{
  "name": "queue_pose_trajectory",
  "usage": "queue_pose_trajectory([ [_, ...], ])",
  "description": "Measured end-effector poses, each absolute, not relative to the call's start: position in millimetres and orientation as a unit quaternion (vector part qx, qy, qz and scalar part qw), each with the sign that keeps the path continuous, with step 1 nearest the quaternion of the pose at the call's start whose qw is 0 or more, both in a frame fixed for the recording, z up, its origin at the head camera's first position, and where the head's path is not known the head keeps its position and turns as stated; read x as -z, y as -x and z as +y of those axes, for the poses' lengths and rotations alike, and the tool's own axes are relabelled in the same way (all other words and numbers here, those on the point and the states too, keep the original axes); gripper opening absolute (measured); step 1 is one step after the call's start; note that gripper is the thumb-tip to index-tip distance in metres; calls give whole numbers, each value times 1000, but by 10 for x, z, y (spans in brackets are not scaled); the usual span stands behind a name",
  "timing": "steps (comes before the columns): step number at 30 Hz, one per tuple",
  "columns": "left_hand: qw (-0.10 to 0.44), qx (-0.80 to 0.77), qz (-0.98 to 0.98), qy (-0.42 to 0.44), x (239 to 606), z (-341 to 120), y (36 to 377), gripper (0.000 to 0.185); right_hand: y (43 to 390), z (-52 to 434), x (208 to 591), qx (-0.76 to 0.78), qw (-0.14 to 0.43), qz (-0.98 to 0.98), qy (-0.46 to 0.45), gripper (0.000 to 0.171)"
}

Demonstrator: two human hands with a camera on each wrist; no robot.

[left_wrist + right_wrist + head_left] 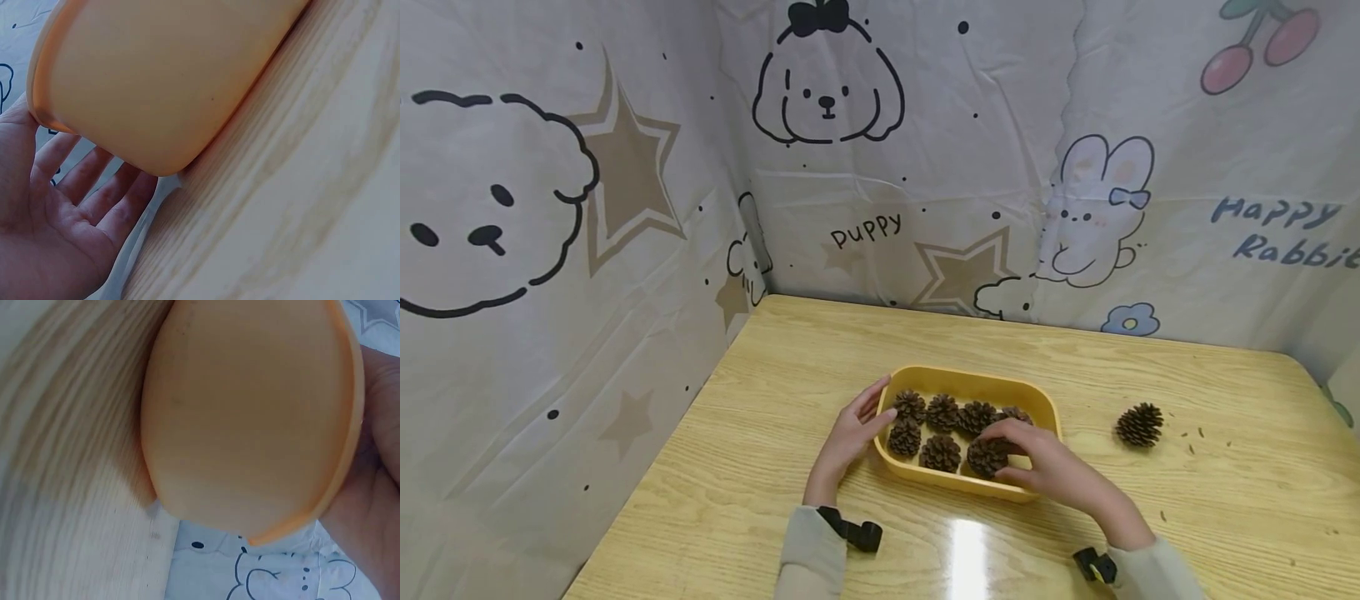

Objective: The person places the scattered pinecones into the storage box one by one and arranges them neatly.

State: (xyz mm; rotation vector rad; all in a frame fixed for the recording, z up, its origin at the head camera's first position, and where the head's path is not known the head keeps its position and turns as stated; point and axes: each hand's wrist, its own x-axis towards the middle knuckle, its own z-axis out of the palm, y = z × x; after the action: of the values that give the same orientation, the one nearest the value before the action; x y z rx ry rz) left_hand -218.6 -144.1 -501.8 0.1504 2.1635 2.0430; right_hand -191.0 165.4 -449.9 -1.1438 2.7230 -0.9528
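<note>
Yellow plastic tray [1045, 408] set near the middle of a pale wooden table [760, 433], holding seven or so pine cones in two rows. Left hand [850, 437] laid against the tray's left end, fingers straight and relaxed, thumb touching the rim beside the far-left pine cone [910, 406]; nothing gripped. From the left wrist view, open palm [56, 231] spread just beside the tray's rounded outer wall [169, 81]. Right hand [1048, 471] reaching over the tray's near right corner, fingers curled round the near-right pine cone [987, 457] inside the tray, thumb low against the near wall. In the right wrist view, only the tray's underside and wall [250, 425] with a bit of palm [369, 506] at the right edge. One loose pine cone [1139, 424] lying on the table, well apart to the right of the tray, small brown flakes [1191, 437] scattered near it. Cartoon-printed cloth [880, 150] hung behind and to the left of the table.
</note>
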Motion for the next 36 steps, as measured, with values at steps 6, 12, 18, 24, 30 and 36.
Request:
queue_pose_trajectory([
  [6, 77, -683, 725, -51, 5017, -1432, 2187, 60, 1955, 1615, 4504, 297, 50, 873, 383, 45],
  [12, 75, -685, 723, -49, 5011, -1433, 2184, 58, 1993, 1566, 4490, 291, 72, 876, 379, 44],
  [18, 74, -682, 726, -52, 5012, -1437, 2188, 59, 2022, 1505, 4485, 286, 83, 878, 375, 42],
  [24, 77, -680, 727, -56, 5006, -1434, 2195, 60, 2045, 1463, 4519, 294, 91, 874, 377, 42],
  [30, 78, -682, 726, -51, 5002, -1439, 2186, 59, 2047, 1456, 4531, 294, 89, 875, 375, 44],
  [36, 77, -682, 726, -50, 5008, -1445, 2171, 58, 2033, 1457, 4544, 287, 78, 878, 374, 46],
])
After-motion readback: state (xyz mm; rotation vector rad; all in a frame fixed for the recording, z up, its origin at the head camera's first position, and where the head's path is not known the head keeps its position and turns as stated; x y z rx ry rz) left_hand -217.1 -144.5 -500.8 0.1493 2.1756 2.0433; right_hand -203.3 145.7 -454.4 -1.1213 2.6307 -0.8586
